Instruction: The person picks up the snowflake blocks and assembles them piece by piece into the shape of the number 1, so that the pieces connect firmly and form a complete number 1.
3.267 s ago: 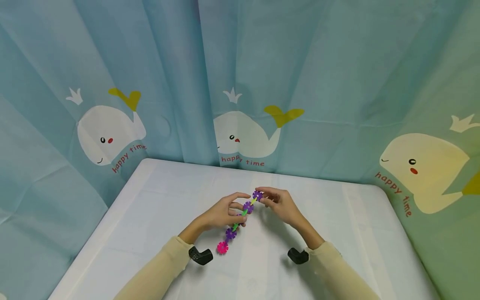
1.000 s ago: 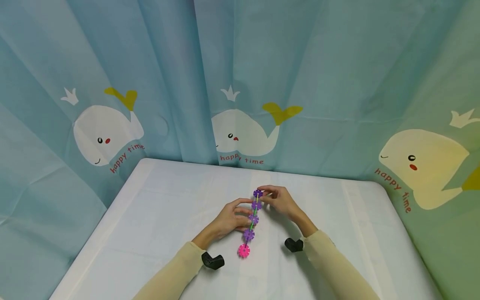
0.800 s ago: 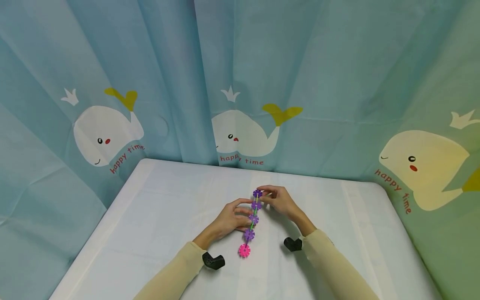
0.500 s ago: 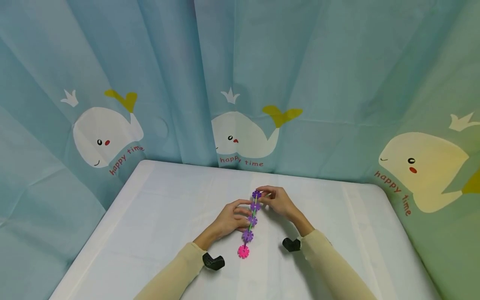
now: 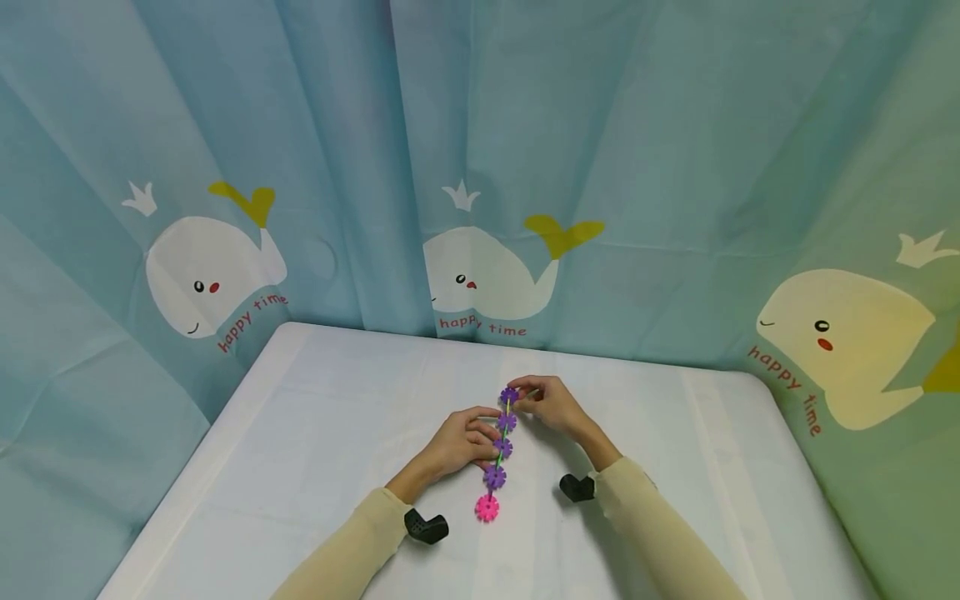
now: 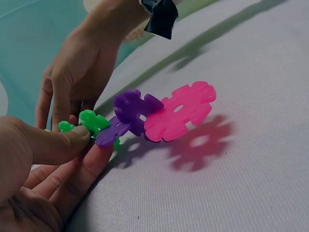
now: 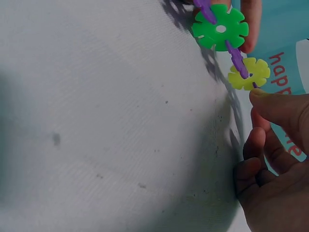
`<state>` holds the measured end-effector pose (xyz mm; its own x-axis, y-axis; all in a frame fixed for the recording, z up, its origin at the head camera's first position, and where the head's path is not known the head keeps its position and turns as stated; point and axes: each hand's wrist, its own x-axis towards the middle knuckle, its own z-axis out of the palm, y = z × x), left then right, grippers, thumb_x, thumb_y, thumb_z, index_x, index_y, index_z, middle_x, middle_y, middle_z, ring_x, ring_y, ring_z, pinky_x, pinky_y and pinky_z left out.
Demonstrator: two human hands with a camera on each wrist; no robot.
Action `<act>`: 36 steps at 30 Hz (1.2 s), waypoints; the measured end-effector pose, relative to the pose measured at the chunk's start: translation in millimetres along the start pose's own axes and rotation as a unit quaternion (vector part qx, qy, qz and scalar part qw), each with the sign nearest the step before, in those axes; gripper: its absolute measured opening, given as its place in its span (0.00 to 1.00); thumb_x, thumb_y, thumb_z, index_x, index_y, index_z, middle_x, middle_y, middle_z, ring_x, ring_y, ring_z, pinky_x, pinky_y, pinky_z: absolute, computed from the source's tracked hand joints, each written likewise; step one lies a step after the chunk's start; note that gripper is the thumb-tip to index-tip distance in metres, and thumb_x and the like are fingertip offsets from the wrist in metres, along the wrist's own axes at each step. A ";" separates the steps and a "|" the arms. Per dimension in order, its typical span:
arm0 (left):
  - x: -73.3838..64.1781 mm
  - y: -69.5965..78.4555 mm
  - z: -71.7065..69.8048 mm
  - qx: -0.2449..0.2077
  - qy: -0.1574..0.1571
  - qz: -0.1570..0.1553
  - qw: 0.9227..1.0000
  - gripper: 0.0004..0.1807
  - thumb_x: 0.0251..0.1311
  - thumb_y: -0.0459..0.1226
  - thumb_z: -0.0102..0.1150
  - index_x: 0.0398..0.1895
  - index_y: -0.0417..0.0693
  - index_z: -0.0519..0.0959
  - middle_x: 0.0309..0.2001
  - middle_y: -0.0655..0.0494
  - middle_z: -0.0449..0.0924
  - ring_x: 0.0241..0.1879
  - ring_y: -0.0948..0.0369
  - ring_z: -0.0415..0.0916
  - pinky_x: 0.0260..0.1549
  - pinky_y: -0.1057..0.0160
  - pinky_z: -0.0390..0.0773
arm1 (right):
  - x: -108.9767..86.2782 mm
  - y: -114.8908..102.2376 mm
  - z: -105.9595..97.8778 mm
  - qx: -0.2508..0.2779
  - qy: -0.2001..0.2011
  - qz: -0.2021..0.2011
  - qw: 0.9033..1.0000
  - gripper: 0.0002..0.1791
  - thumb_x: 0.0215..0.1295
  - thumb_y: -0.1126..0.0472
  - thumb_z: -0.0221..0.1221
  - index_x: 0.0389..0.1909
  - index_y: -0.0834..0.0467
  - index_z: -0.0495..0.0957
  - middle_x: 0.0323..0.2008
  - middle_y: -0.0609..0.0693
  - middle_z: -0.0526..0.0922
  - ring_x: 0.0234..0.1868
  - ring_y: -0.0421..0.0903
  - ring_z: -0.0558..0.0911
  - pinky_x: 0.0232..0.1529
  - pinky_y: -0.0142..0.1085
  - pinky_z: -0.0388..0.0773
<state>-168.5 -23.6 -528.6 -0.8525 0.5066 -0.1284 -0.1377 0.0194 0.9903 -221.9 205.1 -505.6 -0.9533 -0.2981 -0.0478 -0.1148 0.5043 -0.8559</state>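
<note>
A chain of interlocking plastic snowflake discs runs away from the person over the white table. Its near end is a pink disc, joined to a purple disc; other purple discs alternate with green and yellow ones seen edge-on from the head. My left hand pinches the chain around its middle between thumb and fingers. At the far end, my right hand pinches the last purple disc, just past a yellow disc. A green disc shows closer to the left fingers. Fingertips partly cover the gripped discs.
The white-covered table ends at a blue curtain printed with whales, which hangs along its back and sides. A black wrist device sits at the left cuff, another black device at the right.
Over these seconds the chain has swung from a slant to nearly straight, its pink end moving right. My left hand has shifted right with it. Lately both hands have barely moved.
</note>
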 end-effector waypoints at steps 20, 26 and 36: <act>-1.2 1.7 1.8 0.052 0.008 0.009 0.999 0.34 0.57 0.20 0.68 0.69 0.37 0.72 0.43 0.45 0.83 0.30 0.59 0.84 0.30 0.57 0.86 | 2.0 -5.1 0.0 -0.030 -0.018 0.014 0.999 0.16 0.67 0.67 0.66 0.54 0.60 0.85 0.37 0.52 0.82 0.33 0.45 0.75 0.30 0.35 0.72; 0.1 7.9 2.8 0.112 0.030 0.005 0.993 0.34 0.56 0.22 0.71 0.68 0.37 0.74 0.40 0.48 0.83 0.25 0.58 0.83 0.24 0.57 0.84 | 5.0 -5.0 -0.6 -0.044 -0.025 0.011 0.999 0.15 0.67 0.67 0.66 0.54 0.59 0.85 0.36 0.51 0.81 0.35 0.46 0.78 0.33 0.37 0.74; 1.1 7.7 0.7 0.136 0.032 0.004 0.990 0.33 0.56 0.25 0.73 0.67 0.39 0.75 0.38 0.50 0.84 0.21 0.59 0.81 0.22 0.60 0.83 | 7.6 -5.9 -2.9 -0.061 -0.036 0.001 0.997 0.16 0.67 0.67 0.65 0.55 0.59 0.84 0.36 0.51 0.82 0.34 0.46 0.78 0.36 0.38 0.74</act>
<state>-170.2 -22.3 -521.1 -0.8845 0.4520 -0.1156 0.0026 0.2526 0.9676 -229.3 202.1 -499.4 -0.9313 -0.3530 -0.0901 -0.1505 0.5979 -0.7873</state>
